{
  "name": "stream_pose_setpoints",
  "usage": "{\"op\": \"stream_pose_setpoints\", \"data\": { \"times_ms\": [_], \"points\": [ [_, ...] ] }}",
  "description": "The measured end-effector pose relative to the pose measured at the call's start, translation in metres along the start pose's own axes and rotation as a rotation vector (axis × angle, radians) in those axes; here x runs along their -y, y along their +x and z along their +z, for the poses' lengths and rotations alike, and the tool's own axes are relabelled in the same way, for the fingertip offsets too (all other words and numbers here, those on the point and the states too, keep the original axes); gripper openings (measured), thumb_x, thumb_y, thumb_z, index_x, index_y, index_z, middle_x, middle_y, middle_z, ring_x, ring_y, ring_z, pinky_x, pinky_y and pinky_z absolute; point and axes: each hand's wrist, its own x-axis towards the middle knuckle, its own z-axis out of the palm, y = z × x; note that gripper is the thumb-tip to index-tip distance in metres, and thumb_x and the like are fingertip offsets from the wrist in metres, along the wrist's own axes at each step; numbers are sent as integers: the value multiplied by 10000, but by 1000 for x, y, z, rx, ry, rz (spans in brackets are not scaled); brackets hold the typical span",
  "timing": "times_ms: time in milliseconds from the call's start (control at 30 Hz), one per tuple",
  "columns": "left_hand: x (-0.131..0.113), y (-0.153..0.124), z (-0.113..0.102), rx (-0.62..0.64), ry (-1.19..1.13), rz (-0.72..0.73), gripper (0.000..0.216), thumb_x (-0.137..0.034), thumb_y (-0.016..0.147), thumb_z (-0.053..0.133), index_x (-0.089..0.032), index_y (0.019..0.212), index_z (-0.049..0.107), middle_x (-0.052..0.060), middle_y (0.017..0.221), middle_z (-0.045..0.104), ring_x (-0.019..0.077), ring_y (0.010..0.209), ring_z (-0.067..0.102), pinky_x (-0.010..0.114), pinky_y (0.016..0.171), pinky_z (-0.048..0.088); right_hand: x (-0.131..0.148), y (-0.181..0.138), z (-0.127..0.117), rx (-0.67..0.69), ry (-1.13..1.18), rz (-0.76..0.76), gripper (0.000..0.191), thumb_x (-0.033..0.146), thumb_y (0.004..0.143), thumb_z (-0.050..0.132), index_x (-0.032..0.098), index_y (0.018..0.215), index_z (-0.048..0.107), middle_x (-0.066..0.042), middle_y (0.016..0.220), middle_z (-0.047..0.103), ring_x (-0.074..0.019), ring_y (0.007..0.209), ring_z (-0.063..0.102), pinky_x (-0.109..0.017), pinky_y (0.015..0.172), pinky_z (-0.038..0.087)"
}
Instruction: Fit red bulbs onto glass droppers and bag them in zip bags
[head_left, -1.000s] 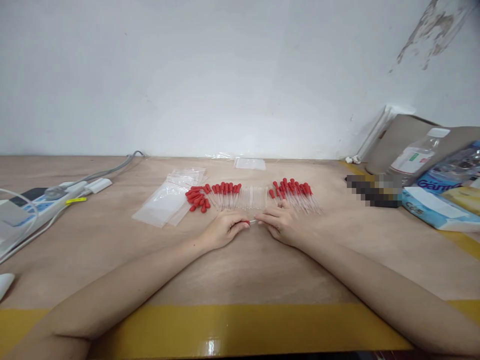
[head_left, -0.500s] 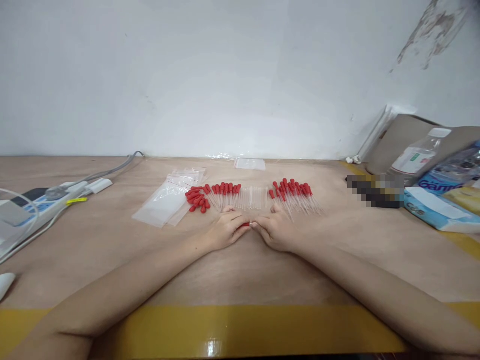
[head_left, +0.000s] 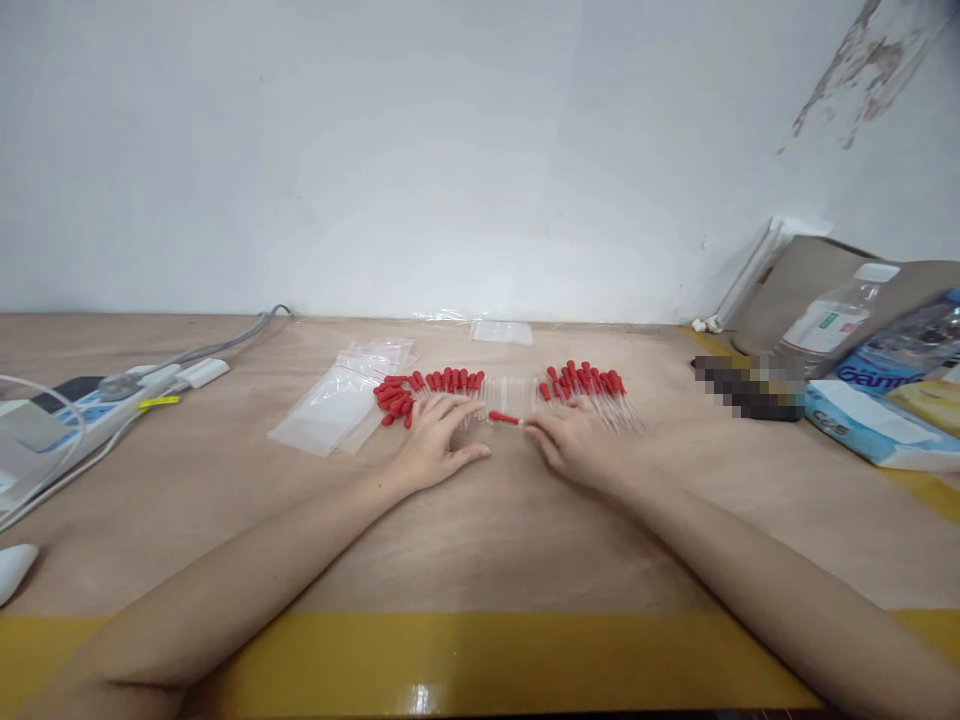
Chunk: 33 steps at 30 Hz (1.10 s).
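Note:
Pinched in my right hand (head_left: 570, 440) is a dropper (head_left: 506, 418) with a red rubber bulb; the bulb points left and the fingers hide most of its tube. My left hand (head_left: 442, 440) is open, thumb and fingers apart, to the left of that bulb and not touching it. Behind the left hand lie loose red bulbs (head_left: 391, 395) and a row of red-bulbed droppers (head_left: 454, 380). Between the hands, farther back, several bare clear tubes (head_left: 511, 393) lie side by side. A pile of red-bulbed droppers (head_left: 585, 380) spreads behind my right hand.
Clear zip bags (head_left: 322, 405) lie left of the bulbs, and another bag (head_left: 502, 332) sits by the wall. A power strip (head_left: 97, 405) with cables is at the left. At the right are a plastic bottle (head_left: 832, 315), a blue tissue pack (head_left: 862, 425) and a dark, partly blurred object (head_left: 772, 400).
My left hand has let go of the red bulb and opened. My right hand has moved slightly away and up with the dropper, whose bulb now shows fully.

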Motion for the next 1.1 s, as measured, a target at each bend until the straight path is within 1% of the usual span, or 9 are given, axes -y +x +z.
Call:
{"op": "stream_pose_setpoints", "data": {
  "times_ms": [133, 200, 300, 500, 600, 667, 767, 867, 1100],
  "points": [
    [16, 1, -16, -21, 200, -130, 373, -437, 764, 558, -235, 1079, 561, 75, 1128, 528, 254, 1083, 414, 422, 919, 238, -42, 6, -16, -156, -122, 421, 280, 324, 822, 433, 198, 826, 683, -83, 842, 667, -211, 818, 581, -306, 712, 326],
    [27, 5, -24, 3, 282, -233, 312, -427, 744, 571, -241, 993, 603, 79, 1129, 516, 274, 1093, 392, 451, 914, 218, -65, 11, -20, -107, -137, 617, 317, 351, 810, 419, 191, 840, 691, -97, 818, 670, -219, 768, 592, -289, 630, 340],
    [42, 11, -35, 78, 337, -428, 308, -472, 693, 591, -250, 902, 634, 90, 1089, 518, 304, 1066, 388, 473, 873, 238, -87, 16, -17, -26, -129, 755, 323, 369, 783, 434, 183, 838, 692, -109, 821, 675, -229, 772, 601, -283, 602, 348],
    [53, 18, -52, 173, 352, -592, 302, -489, 687, 543, -240, 830, 635, 92, 941, 555, 293, 972, 456, 434, 799, 296, -88, 23, 1, 3, -139, 797, 329, 441, 761, 454, 187, 818, 656, -91, 798, 665, -235, 792, 595, -298, 641, 353],
    [53, 20, -54, 212, 353, -601, 242, -443, 703, 525, -228, 758, 620, 69, 851, 593, 286, 960, 477, 418, 790, 302, -74, 31, 2, -57, -166, 703, 311, 420, 782, 430, 186, 816, 632, -73, 831, 655, -209, 799, 587, -291, 663, 346],
    [55, 21, -54, 227, 363, -605, 206, -398, 719, 506, -229, 763, 616, 62, 829, 607, 282, 955, 490, 413, 786, 308, -61, 38, 4, 8, -159, 612, 289, 387, 790, 419, 191, 764, 630, -61, 803, 653, -198, 782, 584, -290, 674, 341],
    [62, 23, -56, 190, 396, -630, 195, -347, 741, 471, -228, 799, 614, 65, 882, 614, 274, 933, 516, 421, 792, 316, -40, 51, 10, 149, -213, 564, 289, 354, 786, 422, 168, 748, 639, -88, 780, 651, -216, 794, 583, -316, 714, 338],
    [70, 24, -60, 150, 381, -655, 190, -327, 752, 452, -217, 785, 603, 52, 884, 631, 262, 900, 546, 434, 818, 321, -28, 61, 16, 230, -247, 615, 291, 324, 778, 433, 135, 827, 649, -137, 839, 649, -248, 828, 585, -356, 734, 342],
    [99, 20, -57, 19, 352, -652, 280, -240, 750, 435, -208, 932, 646, 96, 1029, 603, 282, 945, 546, 413, 829, 374, -19, 78, 24, 300, -196, 629, 215, 172, 694, 516, 140, 840, 670, -167, 853, 658, -284, 837, 600, -431, 752, 321]
  ]
}}
